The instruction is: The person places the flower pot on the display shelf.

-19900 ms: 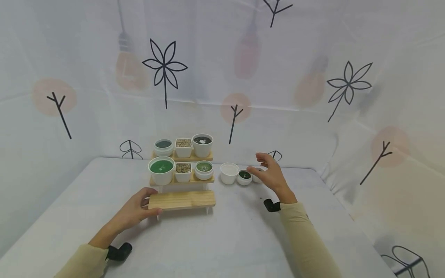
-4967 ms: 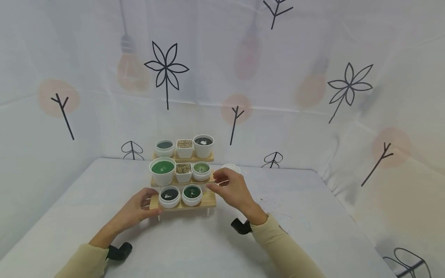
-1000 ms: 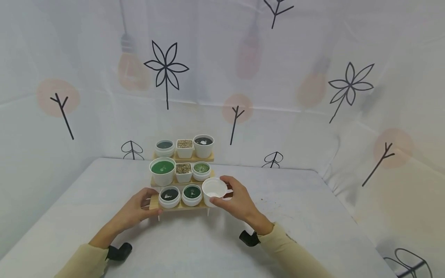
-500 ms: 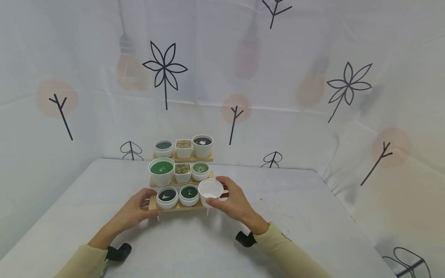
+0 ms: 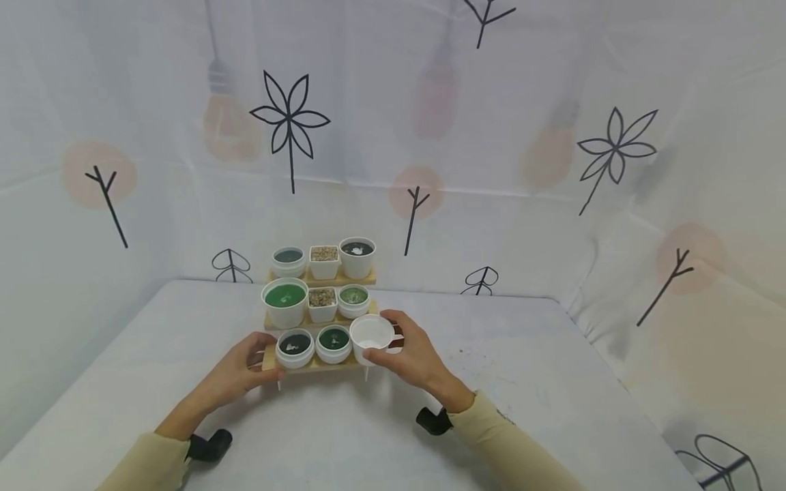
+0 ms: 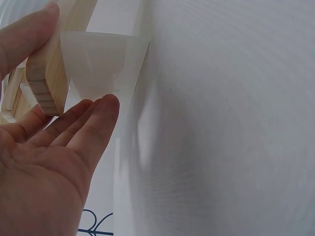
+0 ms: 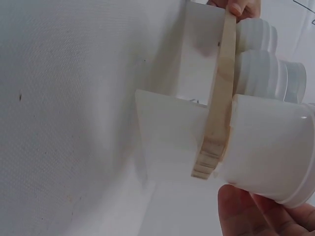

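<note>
My left hand [image 5: 233, 368] grips the left end of the front wooden shelf [image 5: 269, 357], thumb at its near edge. In the left wrist view the thumb touches the board [image 6: 49, 69], beside a translucent leg [image 6: 96, 61]. My right hand [image 5: 417, 354] holds a white cup [image 5: 364, 349] with a small side handle, at the right end of that shelf. The right wrist view shows its base right at the board [image 7: 224, 83]. On the same shelf sit a white jar with dark contents [image 5: 295, 344] and a white jar with dark green contents [image 5: 333, 339].
Behind stand a middle shelf [image 5: 270, 323] and a back shelf [image 5: 372, 279]. The middle one bears a large green-filled cup [image 5: 285, 303], a square grain-filled cup [image 5: 322, 303] and a light green jar [image 5: 353, 300]. A printed cloth [image 5: 368, 150] hangs behind the white table [image 5: 522, 382].
The front shelf was bare at first; two jars now sit on it. My right hand brought the white cup over from the right, and lately cup and jars shifted slightly left.
</note>
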{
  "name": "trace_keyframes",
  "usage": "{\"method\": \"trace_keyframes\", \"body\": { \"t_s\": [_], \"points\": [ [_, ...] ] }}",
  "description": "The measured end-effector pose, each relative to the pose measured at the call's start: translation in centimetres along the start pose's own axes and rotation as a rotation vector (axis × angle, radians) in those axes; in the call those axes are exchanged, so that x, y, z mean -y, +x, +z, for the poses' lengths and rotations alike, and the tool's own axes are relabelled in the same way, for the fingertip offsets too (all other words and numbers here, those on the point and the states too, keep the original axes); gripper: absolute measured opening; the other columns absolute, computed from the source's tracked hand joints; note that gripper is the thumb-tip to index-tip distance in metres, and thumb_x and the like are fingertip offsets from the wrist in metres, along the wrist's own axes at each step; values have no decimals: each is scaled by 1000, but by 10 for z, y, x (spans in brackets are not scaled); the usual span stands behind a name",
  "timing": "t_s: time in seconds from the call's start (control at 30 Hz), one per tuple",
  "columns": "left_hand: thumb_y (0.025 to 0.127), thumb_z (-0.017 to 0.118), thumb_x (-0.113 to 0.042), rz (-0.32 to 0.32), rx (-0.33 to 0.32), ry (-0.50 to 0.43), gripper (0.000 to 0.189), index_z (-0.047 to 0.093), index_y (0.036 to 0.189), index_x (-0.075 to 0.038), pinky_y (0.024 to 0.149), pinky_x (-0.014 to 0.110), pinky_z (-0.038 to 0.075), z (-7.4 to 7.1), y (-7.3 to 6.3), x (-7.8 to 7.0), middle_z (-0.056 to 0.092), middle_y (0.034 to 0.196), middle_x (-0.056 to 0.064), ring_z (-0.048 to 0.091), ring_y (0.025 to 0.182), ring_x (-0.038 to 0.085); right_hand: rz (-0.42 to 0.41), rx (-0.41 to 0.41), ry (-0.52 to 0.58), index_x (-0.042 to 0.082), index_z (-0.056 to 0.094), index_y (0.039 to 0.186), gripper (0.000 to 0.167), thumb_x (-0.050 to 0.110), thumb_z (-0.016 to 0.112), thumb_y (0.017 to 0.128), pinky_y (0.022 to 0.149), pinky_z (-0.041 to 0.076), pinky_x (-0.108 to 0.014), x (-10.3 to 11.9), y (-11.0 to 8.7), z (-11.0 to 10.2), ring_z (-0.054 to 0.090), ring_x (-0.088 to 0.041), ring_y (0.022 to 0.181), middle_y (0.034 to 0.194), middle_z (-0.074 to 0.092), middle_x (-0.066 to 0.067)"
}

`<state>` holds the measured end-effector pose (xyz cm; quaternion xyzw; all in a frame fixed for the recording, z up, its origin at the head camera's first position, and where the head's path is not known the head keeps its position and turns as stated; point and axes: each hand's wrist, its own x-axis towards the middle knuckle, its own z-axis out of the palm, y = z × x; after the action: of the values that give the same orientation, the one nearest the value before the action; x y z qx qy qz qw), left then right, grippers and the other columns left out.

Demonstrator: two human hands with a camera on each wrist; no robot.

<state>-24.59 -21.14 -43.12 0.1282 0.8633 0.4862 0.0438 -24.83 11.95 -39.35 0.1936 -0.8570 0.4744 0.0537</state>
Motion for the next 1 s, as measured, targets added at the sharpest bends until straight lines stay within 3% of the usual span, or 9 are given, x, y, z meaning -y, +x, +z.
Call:
{"method": "trace_keyframes", "body": {
  "t_s": [0.27,0.6,0.77,1.0],
  "points": [
    [77,80,-29,0,18,-18,71,42,129,0,98,47,49,3,0,-4,47,135,23,47,123,46,24,9,-18,8,40,140,85,43,80,73,90,53,-47,-2,-4,-4,56,-19,104,125,54,-5],
    [76,80,-32,-13,15,2,71,42,129,-2,99,48,47,3,2,-5,46,136,23,46,124,46,24,-19,-62,14,42,138,83,44,81,70,92,52,-43,-3,-6,-11,55,-19,109,126,54,-3],
    [75,81,-31,-20,10,-4,73,42,129,-1,100,47,47,4,0,-3,46,136,23,46,124,45,11,-17,-81,12,43,138,83,42,82,71,93,52,-44,-3,-9,-18,56,-25,112,128,54,-7],
    [76,81,-29,8,10,-32,71,42,128,1,98,45,49,3,-6,-3,47,135,24,47,124,45,14,-45,-157,14,44,138,82,42,82,71,92,53,-39,-6,-17,-39,55,-19,114,129,53,-1]
  ]
}}
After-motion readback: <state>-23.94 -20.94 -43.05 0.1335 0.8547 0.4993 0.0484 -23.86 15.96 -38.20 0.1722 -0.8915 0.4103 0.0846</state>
